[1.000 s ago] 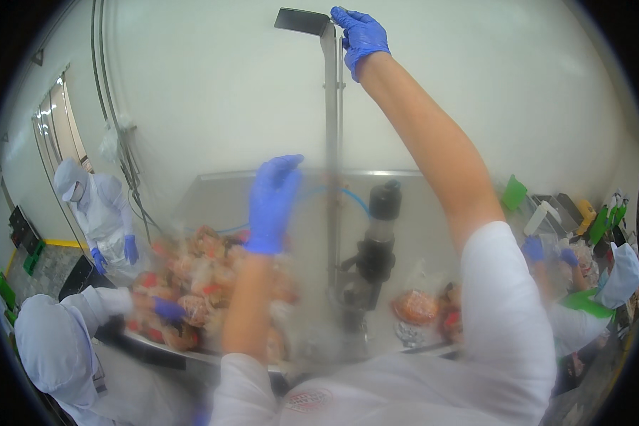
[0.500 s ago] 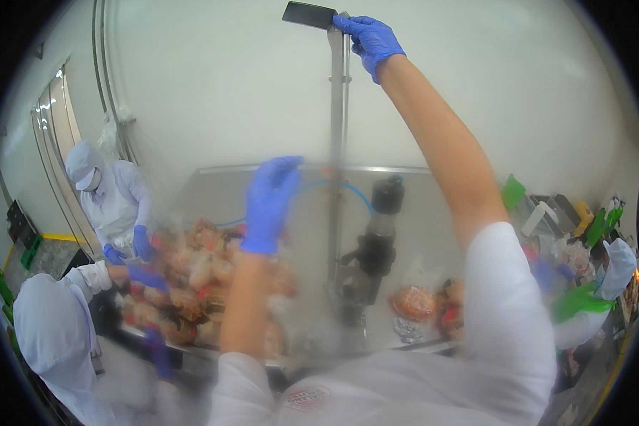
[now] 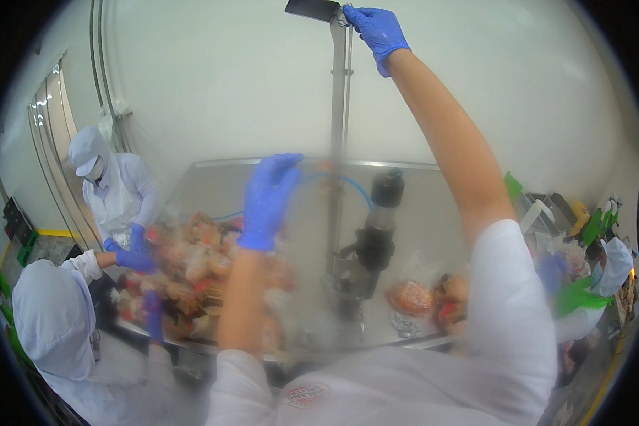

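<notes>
Top centre, the right hand [image 3: 378, 33] pinches a small, grey, ribbed piece [image 3: 342, 18], long axis near upright; the left hand's [image 3: 268, 202] grip I cannot tell.

A single fisheye view looks out from the person's head, close above the near white sleeves [image 3: 511, 298]. It faces forward and down over the steel table [image 3: 426, 231] to the far pale wall [image 3: 227, 85]. The left hand [image 3: 270, 202] falls near its middle, the right hand [image 3: 378, 34] at its far edge. Its wide sweep takes in co-workers [image 3: 121, 188] left and right, lines bending toward the dark rim.
</notes>
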Tool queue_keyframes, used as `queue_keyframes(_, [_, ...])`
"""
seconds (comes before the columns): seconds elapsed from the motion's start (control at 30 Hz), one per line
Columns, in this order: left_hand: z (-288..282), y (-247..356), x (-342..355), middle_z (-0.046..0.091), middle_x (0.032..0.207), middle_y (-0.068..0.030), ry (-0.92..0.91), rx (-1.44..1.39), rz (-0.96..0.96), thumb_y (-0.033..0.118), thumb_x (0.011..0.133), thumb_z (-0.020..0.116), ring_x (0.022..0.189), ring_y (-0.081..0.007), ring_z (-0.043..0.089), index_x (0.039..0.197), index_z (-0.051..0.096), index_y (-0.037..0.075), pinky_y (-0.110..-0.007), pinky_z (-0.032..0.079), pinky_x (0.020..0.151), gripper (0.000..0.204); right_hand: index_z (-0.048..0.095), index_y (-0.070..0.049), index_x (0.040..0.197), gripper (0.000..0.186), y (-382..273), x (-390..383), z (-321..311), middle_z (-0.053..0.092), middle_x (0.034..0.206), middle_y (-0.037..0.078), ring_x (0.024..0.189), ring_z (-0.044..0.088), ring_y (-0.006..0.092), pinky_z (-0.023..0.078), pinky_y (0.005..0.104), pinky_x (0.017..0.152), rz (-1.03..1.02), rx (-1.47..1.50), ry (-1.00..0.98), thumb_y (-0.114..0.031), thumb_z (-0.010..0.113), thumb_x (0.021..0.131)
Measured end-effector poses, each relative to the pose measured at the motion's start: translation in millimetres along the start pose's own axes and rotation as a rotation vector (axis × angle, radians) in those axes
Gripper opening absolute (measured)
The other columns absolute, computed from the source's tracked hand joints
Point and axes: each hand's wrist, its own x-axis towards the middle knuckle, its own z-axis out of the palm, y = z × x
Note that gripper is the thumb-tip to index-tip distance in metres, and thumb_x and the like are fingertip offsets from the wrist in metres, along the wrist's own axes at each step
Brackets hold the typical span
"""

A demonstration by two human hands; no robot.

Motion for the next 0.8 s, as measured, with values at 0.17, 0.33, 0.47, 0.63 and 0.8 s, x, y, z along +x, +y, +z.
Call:
queue_keyframes(0.17, [-4,1,-5,0.062,0.111,-0.0068,0.019,-0.008,-0.005,0.005,0.088,0.059,0.103,-0.0126,0.056,0.109,0.059,0.001,-0.026,0.043,0.092,0.021,0.071,-0.002,0.078,0.027,3,2,4,0.067,0.072,0.003,0.067,0.057,0.0097,0.046,0.0267,0.065,-0.065,0.1,0.038,-0.027,0.063,0.086])
queue_keyframes(0.33, [-13,0,-11,0.061,0.111,-0.0062,0.033,0.01,-0.008,0.006,0.088,0.059,0.103,-0.012,0.055,0.109,0.059,0.002,-0.026,0.042,0.092,0.021,0.07,-0.002,0.082,0.024,-3,-7,9,0.066,0.075,0.002,0.07,0.057,0.01,0.047,0.0277,0.066,-0.056,0.195,0.094,-0.025,0.065,0.083])
queue_keyframes(0.47, [-15,2,-13,0.062,0.11,-0.0057,0.048,-0.03,-0.021,0.006,0.088,0.059,0.103,-0.0117,0.055,0.109,0.059,0.002,-0.025,0.042,0.092,0.021,0.071,-0.003,0.08,0.021,-4,-3,10,0.066,0.075,0.002,0.068,0.057,0.011,0.046,0.0284,0.065,0.009,0.223,0.107,-0.023,0.066,0.081])
queue_keyframes(0.63, [-18,4,-12,0.062,0.11,-0.0053,0.051,-0.008,-0.017,0.007,0.089,0.059,0.103,-0.0116,0.055,0.109,0.059,0.003,-0.025,0.042,0.092,0.021,0.07,-0.005,0.079,0.017,-5,-1,5,0.062,0.068,0.0,0.058,0.05,0.0087,0.041,0.0258,0.055,0.084,0.224,0.051,-0.022,0.066,0.08])
queue_keyframes(0.8, [-14,11,-1,0.062,0.106,-0.0053,0.043,0.288,0.124,0.01,0.089,0.059,0.099,-0.0128,0.055,0.113,0.059,0.004,-0.027,0.043,0.089,0.025,0.07,-0.005,0.082,0.017,-10,-11,2,0.06,0.067,0.0,0.055,0.045,0.0076,0.037,0.0239,0.05,0.153,0.292,0.036,-0.021,0.069,0.078])
